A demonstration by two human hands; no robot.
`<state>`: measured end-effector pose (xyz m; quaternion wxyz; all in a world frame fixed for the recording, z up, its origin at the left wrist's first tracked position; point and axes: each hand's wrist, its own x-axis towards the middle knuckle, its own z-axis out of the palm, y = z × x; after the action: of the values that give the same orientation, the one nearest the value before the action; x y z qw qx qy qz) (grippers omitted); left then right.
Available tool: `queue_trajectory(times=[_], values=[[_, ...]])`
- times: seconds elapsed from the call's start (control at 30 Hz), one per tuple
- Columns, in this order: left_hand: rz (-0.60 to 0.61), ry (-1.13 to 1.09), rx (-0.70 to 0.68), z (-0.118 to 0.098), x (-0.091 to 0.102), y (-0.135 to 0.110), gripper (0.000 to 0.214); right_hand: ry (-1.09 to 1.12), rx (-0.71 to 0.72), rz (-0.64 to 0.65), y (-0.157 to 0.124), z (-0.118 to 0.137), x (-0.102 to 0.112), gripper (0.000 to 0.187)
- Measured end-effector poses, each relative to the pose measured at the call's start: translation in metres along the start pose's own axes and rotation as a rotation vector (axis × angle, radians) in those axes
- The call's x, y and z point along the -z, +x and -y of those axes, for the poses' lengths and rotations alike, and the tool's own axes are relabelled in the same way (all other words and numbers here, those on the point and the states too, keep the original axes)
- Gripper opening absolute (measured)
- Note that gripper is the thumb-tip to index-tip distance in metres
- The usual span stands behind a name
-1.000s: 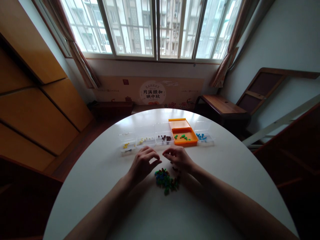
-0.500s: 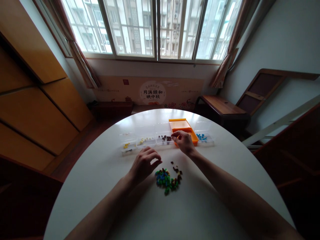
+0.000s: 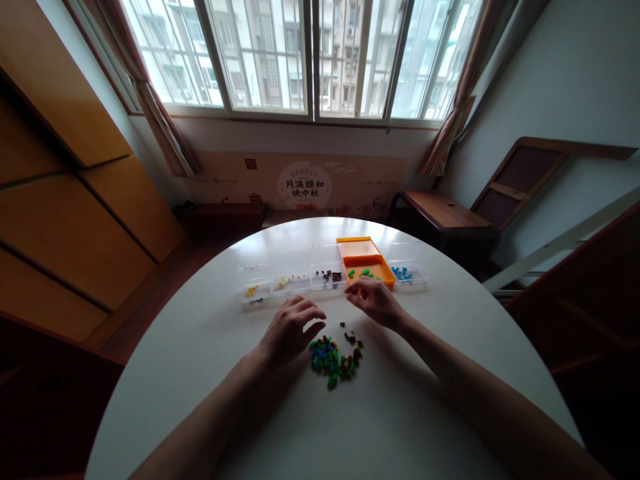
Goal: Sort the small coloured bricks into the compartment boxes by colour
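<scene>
A mixed pile of small building bricks [image 3: 331,363], green, blue and brown with a little yellow, lies on the white table. Just left of the pile hovers my left hand [image 3: 290,327], its thumb and curved fingers apart and nothing visible between them. My right hand [image 3: 376,303] is just in front of the orange box [image 3: 363,261], fingers bent and slightly apart, with no brick seen in them. Green bricks [image 3: 367,273] lie in that box. Beside it, a clear box [image 3: 327,285] holds dark brown bricks [image 3: 330,275].
Further left stand clear boxes with pale yellow bricks [image 3: 290,281] and yellow bricks [image 3: 251,291]. To the right of the orange box, blue bricks [image 3: 401,273] lie in another clear box. Loose brown bricks [image 3: 350,338] are scattered behind the pile on the round table [image 3: 200,347].
My right hand has moved back from the boxes of brown and green bricks toward the pile, uncovering the green bricks in the orange box. My left hand has hardly moved.
</scene>
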<state>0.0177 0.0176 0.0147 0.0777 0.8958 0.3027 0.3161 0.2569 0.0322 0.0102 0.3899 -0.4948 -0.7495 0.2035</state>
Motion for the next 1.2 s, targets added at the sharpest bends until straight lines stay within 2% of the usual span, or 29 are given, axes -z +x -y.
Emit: queue_trajectory(times=[0.13, 0.3, 0.5, 0.67, 0.97, 1.2], values=[[0.027, 0.008, -0.005, 0.0, -0.001, 0.0, 0.006, -0.06, 0.038, 0.204, -0.015, 0.007, 0.004, 0.007], [0.084, 0.014, 0.008, 0.003, -0.003, 0.0, 0.005, -0.046, 0.007, 0.313, -0.016, 0.016, 0.001, 0.007], [0.118, 0.025, 0.035, 0.009, -0.01, -0.004, 0.007, -0.05, 0.052, 0.278, -0.015, 0.023, -0.018, 0.009], [0.125, 0.046, 0.052, 0.006, -0.01, -0.004, 0.011, -0.079, 0.064, 0.224, -0.017, 0.024, -0.03, 0.006], [0.148, 0.094, 0.051, -0.001, -0.011, 0.0, 0.012, -0.061, -0.008, 0.183, -0.02, 0.023, -0.023, 0.011], [0.174, 0.104, 0.034, -0.005, -0.011, 0.001, 0.016, -0.09, -0.02, 0.154, -0.022, 0.022, -0.025, 0.008]])
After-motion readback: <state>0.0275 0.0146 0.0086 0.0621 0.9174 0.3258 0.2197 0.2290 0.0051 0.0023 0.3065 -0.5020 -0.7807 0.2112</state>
